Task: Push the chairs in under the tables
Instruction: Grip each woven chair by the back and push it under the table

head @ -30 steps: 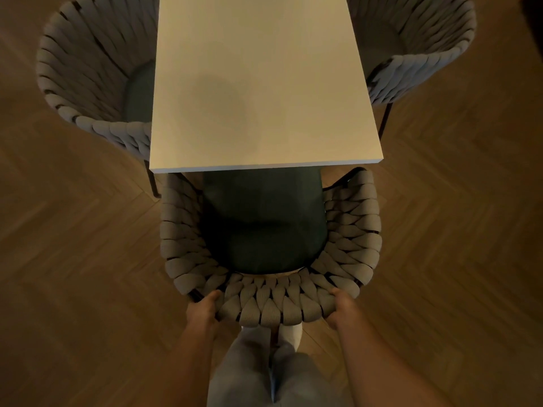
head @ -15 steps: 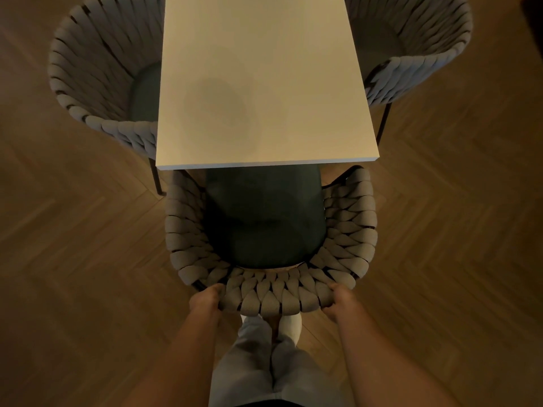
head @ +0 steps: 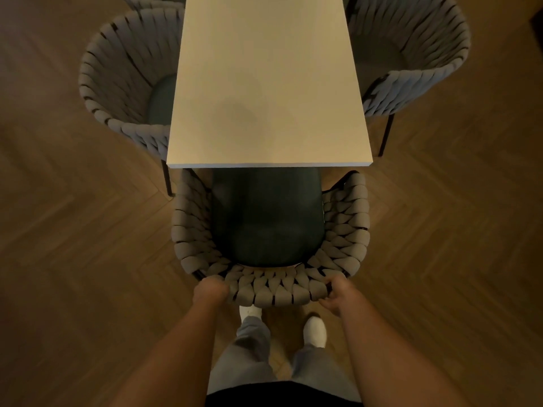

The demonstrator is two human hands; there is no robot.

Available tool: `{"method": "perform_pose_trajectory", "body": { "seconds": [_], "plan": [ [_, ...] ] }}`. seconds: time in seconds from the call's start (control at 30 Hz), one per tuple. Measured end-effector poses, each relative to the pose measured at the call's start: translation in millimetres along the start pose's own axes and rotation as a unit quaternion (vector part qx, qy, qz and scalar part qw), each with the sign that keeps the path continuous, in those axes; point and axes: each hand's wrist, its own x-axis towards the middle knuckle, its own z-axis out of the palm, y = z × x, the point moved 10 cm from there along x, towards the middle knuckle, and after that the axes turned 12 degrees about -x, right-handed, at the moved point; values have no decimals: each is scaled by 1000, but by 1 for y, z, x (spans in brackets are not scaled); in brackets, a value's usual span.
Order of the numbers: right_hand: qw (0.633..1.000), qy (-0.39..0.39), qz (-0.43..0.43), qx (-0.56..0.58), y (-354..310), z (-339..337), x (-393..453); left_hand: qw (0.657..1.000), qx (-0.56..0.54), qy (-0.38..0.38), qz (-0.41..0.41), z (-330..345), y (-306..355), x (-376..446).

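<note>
- The step in hand looks to be sliding the near chair (head: 270, 230) forward under the desk (head: 264, 83); it would go best with an even push from both sides, so the chair runs straight and its woven arms pass beneath the desk's edge without catching.
- The chair stands at the near end of the desk, the front of its dark seat cushion (head: 266, 218) just under the edge and most of the seat out in the open, so some travel seems left.
- The left hand (head: 210, 290) grips the left part of the woven back rail, fingers curled round it.
- The right hand (head: 338, 293) grips the right part of the same rail, likewise curled on the weave.
- The chair lies straight ahead of both hands, between them and the desk, with the person's feet just behind its back.
- Two more chairs, the left chair (head: 126, 80) and the right chair (head: 411, 63), sit at the desk's long sides, partly tucked under.
</note>
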Motion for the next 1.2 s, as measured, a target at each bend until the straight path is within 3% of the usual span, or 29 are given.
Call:
{"method": "perform_pose_trajectory", "body": {
  "seconds": [0.17,0.27,0.5,0.6,0.8,0.97,1.2],
  "plan": [
    [988,4,-40,-152,-26,-38,1,982,174,-14,78,28,34,-46],
    [969,7,-75,-237,-55,-69,3,986,135,-21,94,67,53,-74],
    [907,-14,-174,-383,-140,-155,16,992,-79,-53,83,181,104,-154],
    [871,3,-219,-440,-183,-195,13,987,-98,-78,104,230,137,-185],
    [850,31,-281,-445,-265,-259,-5,982,-25,-70,175,297,209,-230],
    [860,32,-281,-425,-333,-284,9,978,-80,-66,178,343,268,-237],
    [836,31,-320,-445,-448,-290,18,978,-92,-70,174,397,368,-217]
  ]
}}
